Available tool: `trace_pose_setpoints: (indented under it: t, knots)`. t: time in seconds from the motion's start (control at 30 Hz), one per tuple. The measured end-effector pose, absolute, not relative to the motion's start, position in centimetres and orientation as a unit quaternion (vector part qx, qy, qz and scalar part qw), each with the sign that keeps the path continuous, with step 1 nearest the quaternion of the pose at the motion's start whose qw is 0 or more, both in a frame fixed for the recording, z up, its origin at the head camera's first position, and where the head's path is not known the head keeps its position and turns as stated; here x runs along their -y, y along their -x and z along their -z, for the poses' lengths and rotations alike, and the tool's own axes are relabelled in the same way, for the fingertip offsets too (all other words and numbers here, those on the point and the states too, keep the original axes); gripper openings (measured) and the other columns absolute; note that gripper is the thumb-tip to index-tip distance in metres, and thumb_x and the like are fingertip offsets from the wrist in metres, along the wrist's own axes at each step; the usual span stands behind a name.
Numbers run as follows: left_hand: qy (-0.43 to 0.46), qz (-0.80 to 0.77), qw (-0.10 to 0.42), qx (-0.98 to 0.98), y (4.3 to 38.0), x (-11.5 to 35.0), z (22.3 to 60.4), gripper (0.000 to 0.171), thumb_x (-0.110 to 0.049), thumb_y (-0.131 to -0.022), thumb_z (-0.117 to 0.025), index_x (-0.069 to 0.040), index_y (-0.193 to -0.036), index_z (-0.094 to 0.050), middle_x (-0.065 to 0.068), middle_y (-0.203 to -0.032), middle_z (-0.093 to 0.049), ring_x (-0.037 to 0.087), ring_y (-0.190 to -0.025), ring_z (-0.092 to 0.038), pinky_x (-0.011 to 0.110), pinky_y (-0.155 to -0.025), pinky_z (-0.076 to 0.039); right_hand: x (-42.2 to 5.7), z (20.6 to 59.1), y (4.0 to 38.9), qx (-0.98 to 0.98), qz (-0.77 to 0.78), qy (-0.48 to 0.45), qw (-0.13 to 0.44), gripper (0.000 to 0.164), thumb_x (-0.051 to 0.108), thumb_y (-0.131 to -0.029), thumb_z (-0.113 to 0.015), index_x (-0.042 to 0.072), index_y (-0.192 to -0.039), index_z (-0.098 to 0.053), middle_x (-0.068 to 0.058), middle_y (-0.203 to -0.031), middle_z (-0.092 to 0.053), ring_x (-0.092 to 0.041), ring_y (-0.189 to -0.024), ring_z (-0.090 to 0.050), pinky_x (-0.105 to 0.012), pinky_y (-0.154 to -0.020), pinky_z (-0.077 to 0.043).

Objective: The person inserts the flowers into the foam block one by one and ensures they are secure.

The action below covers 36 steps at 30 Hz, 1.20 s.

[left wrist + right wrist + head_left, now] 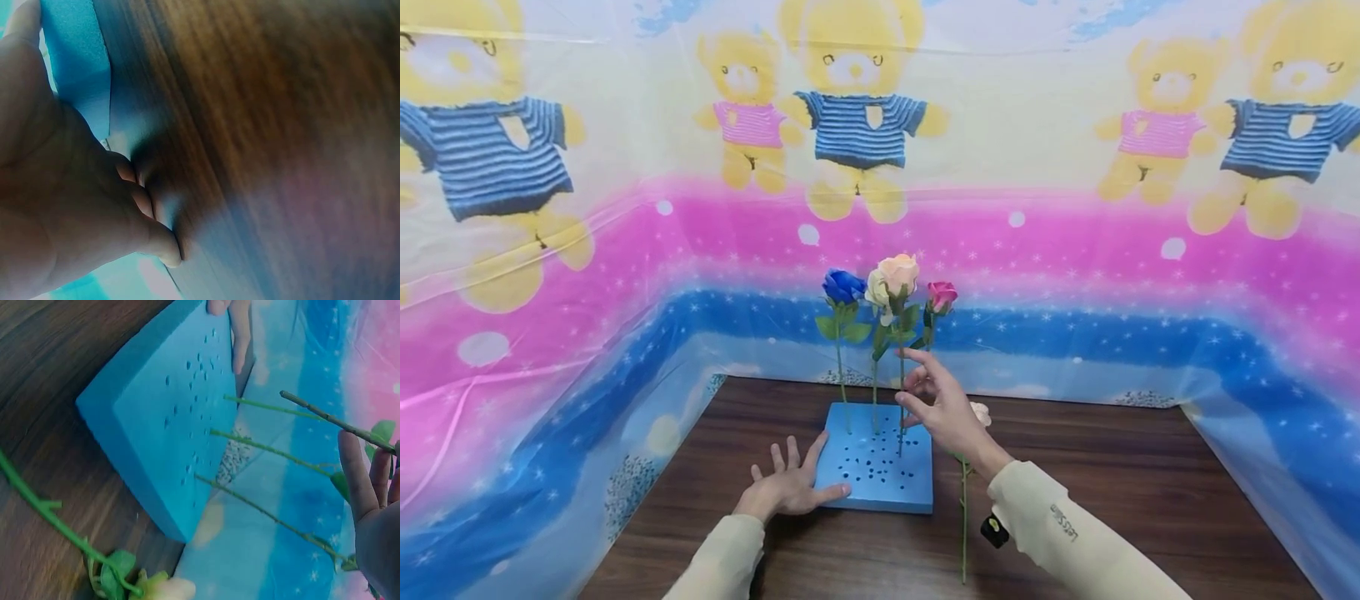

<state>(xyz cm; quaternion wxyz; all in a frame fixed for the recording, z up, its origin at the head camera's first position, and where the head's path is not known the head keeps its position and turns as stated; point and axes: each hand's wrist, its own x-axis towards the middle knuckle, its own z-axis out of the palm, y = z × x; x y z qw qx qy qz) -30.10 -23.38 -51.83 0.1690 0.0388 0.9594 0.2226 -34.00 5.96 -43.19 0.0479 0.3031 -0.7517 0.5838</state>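
My right hand [951, 417] pinches the stem of a peach rose [900, 273], held upright over the blue foam block [917, 498]. In the right wrist view, the lower end of that rose's stem [312, 410] hangs free, apart from the block. Fingers spread, my left hand [786, 485] rests against the block's left edge with the thumb on its top. Three roses stand in the block's back holes: a blue rose [844, 286], a whitish rose [876, 287] partly behind the peach one, and a pink rose [942, 296].
Right of the block, a pale rose [980, 413] lies on the dark wooden table [1112, 475], its long green stem pointing towards me. Several small holes dot the block's top. A patterned cloth [1037, 275] with printed bears hangs behind and at the sides.
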Motion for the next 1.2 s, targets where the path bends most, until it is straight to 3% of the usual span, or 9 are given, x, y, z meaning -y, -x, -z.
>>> trace_pose_setpoints:
  t: [0.3,0.53,0.8,1.2]
  knots:
    - [-0.038,-0.216,0.172,-0.960,30.1,23.6,51.9,0.118,-0.086,-0.097,-0.060,-0.027,-0.182,-0.002,0.039,-0.180,0.007,0.063,-0.165,0.009,0.089,-0.122,0.003,-3.0,44.9,34.7,0.750,-0.589,-0.299,0.026,0.063,0.006,-0.111,-0.069,0.028,-0.167,-0.049,-0.019,-0.123,-0.060,-0.042,-0.110,-0.070,-0.042,-0.077,-0.070]
    - [-0.038,-0.221,0.178,-0.958,30.1,23.6,51.9,0.118,-0.086,-0.098,-0.059,-0.028,-0.182,-0.001,0.038,-0.180,0.008,0.062,-0.166,0.011,0.089,-0.122,0.004,-0.9,46.2,34.8,0.753,-0.583,-0.305,0.019,0.062,0.005,-0.112,-0.067,0.029,-0.166,-0.049,-0.024,-0.128,-0.059,-0.029,-0.107,-0.070,-0.041,-0.078,-0.069]
    - [-0.036,-0.211,0.177,-0.961,30.1,23.6,52.0,0.117,-0.087,-0.098,-0.058,-0.027,-0.182,-0.002,0.038,-0.181,0.007,0.062,-0.166,0.009,0.089,-0.122,0.002,0.9,47.6,35.4,0.767,-0.569,-0.296,0.029,0.061,0.006,-0.113,-0.066,0.029,-0.166,-0.049,-0.011,-0.124,-0.062,-0.024,-0.108,-0.071,-0.054,-0.083,-0.068]
    - [-0.033,-0.203,0.180,-0.962,30.2,23.7,51.8,0.115,-0.086,-0.099,-0.057,-0.028,-0.182,-0.002,0.037,-0.181,0.006,0.061,-0.166,0.009,0.088,-0.123,0.001,2.3,48.3,35.6,0.775,-0.566,-0.280,0.025,0.059,0.009,-0.114,-0.066,0.034,-0.164,-0.049,-0.007,-0.122,-0.062,-0.022,-0.111,-0.070,-0.057,-0.089,-0.067]
